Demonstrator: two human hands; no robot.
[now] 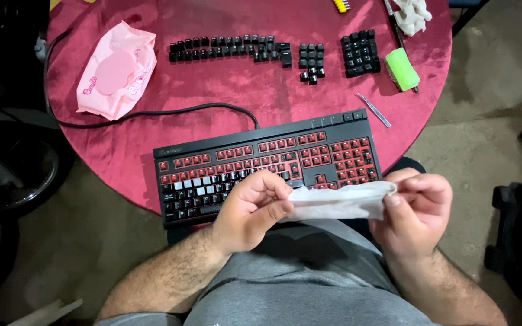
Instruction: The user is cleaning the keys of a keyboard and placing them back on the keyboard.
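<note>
Both hands hold a white wet wipe (339, 202) stretched between them just above my lap. My left hand (252, 211) pinches its left end, and my right hand (415, 208) pinches its right end. Right behind the wipe lies a black keyboard (261, 172) with a red plate; most of its keycaps are off, and some remain at the lower left. It rests on the near edge of a round table with a dark red cloth (273, 102).
Removed black keycaps lie in rows (231, 48) and blocks (360, 54) at the table's far side. A pink wipes packet (115, 72) sits at left, and the keyboard's cable (152, 113) curves beside it. A green brush (401, 68), metal tweezers (374, 110) and crumpled tissue (412, 15) lie at right.
</note>
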